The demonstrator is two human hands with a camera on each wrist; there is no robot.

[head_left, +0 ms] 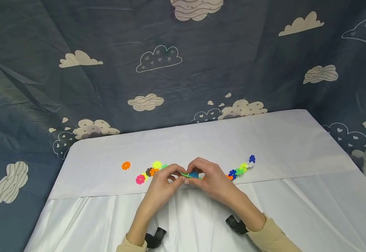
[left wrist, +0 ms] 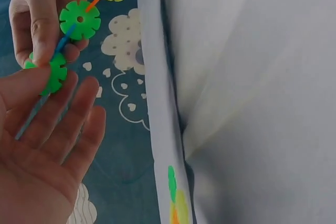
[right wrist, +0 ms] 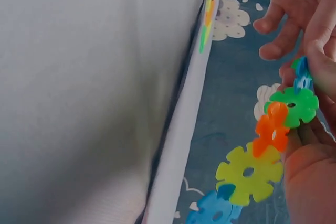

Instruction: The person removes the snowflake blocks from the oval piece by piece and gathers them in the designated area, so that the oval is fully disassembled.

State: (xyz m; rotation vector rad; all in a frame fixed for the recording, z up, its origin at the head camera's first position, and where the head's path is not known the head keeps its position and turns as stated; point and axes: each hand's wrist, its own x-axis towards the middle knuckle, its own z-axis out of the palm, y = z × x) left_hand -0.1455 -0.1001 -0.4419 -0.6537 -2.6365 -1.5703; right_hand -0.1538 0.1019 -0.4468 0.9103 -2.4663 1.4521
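Both the left hand (head_left: 161,185) and the right hand (head_left: 216,180) are brought together over the near part of a white-covered table (head_left: 280,140), as I view them from my remote post. Left hand: the thumb and forefinger pinch a green disc (left wrist: 56,76) with notched edges, while the remaining fingers extend loosely spread. Right hand: I see thumb and forefinger closed on the near end of a chain (head_left: 239,171) of such discs, at a blue disc (head_left: 194,174). This blue piece stands edge-on between the pinched green disc and a second green disc (left wrist: 70,16). Next along the chain, in the right wrist view, come an orange disc (right wrist: 273,117), a yellow disc (right wrist: 233,174) and a lighter blue disc (right wrist: 207,205). The chain trails out rightward to a white disc (head_left: 250,164) and a dark blue disc (head_left: 252,159); I cannot tell whether that end touches the table. To the left, a loose orange disc (head_left: 126,165) lies apart on the table, near a cluster of discs (head_left: 153,172) with a pink disc (head_left: 140,179) at its outer end. A dark curtain (head_left: 117,84) with pale clouds hangs behind
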